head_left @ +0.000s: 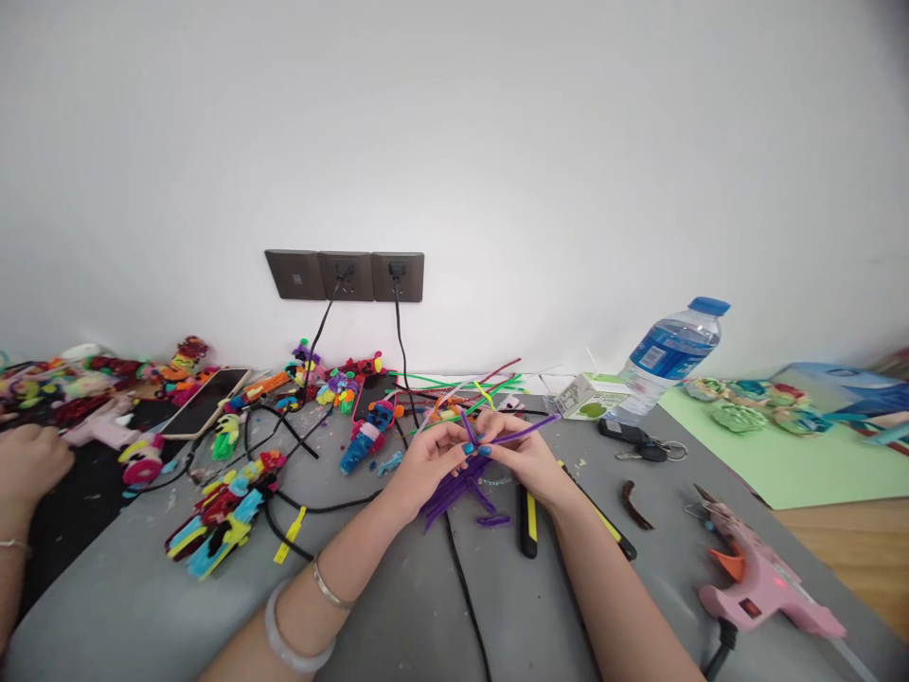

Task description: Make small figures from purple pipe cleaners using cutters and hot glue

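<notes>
Near the middle of the table, my left hand [441, 461] and my right hand [524, 459] meet with fingertips pinched on a purple pipe cleaner [529, 431]. One end of it points out to the right past my right fingers, and another short end sticks up at the left. Beneath my hands lies a pile of purple pipe cleaners [451, 491], partly covered by them. A short purple piece [492, 520] rests apart on the grey table. Black-and-yellow handled pliers or cutters [527, 521] lie under my right wrist.
Colourful pipe-cleaner figures [223, 516] and black cables [458, 568] spread over the left side. At right are a pink glue gun [759, 583], keys [643, 443], a small carton [591, 396] and a tilted water bottle [671, 346]. Another person's hand [32, 464] is at far left.
</notes>
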`<state>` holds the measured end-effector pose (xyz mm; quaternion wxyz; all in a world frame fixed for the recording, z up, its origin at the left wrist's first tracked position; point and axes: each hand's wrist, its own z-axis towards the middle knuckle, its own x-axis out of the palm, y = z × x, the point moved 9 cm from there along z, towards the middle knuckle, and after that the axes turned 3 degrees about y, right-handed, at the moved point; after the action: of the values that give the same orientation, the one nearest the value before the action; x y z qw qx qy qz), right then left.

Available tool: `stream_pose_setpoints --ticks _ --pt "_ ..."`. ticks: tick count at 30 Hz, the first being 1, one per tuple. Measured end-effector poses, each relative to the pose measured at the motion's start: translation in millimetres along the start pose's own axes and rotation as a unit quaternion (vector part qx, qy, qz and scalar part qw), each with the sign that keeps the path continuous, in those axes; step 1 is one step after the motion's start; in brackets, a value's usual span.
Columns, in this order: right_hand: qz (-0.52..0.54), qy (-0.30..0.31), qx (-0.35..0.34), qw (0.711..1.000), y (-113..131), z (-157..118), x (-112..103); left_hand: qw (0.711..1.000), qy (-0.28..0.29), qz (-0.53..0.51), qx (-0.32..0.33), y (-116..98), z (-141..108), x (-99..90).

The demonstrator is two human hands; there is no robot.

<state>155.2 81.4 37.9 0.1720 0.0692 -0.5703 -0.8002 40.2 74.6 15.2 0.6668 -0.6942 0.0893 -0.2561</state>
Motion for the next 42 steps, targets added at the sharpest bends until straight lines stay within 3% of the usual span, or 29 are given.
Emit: stream_pose_setpoints --ticks 7,13,19,25,32,37,42 --pt "0.010 0.024 0.018 1.000 -5.9 -1.6 3.0 1.000 -0.016 -0.011 -0.002 2.1 0.0 -1.6" --pt "0.081 -0.045 0.021 0.995 -6.1 -4.3 -10.7 0.998 -0.016 -0.054 -0.036 4.8 0.4 -3.0" --pt "0.101 -0.052 0.027 0.993 -0.2 -5.3 -9.2 0.996 0.042 -0.031 -0.067 6.2 -2.4 8.0" --pt "0.066 0.007 0.005 0.998 2.0 -4.5 0.7 0.984 0.137 0.060 -0.096 9.6 -9.1 22.5" --pt "0.076 0.055 0.037 0.995 -8.7 -7.0 6.5 0.974 0.186 0.057 -0.114 14.6 -12.3 30.1" --pt "0.067 -0.008 0.041 0.997 -11.3 -4.7 -5.2 0.978 0.164 0.078 -0.099 15.2 -8.7 26.3" --pt "0.051 -0.093 0.033 0.994 -11.1 -3.5 -21.7 0.973 0.091 0.212 0.020 -2.9 -4.2 17.2"
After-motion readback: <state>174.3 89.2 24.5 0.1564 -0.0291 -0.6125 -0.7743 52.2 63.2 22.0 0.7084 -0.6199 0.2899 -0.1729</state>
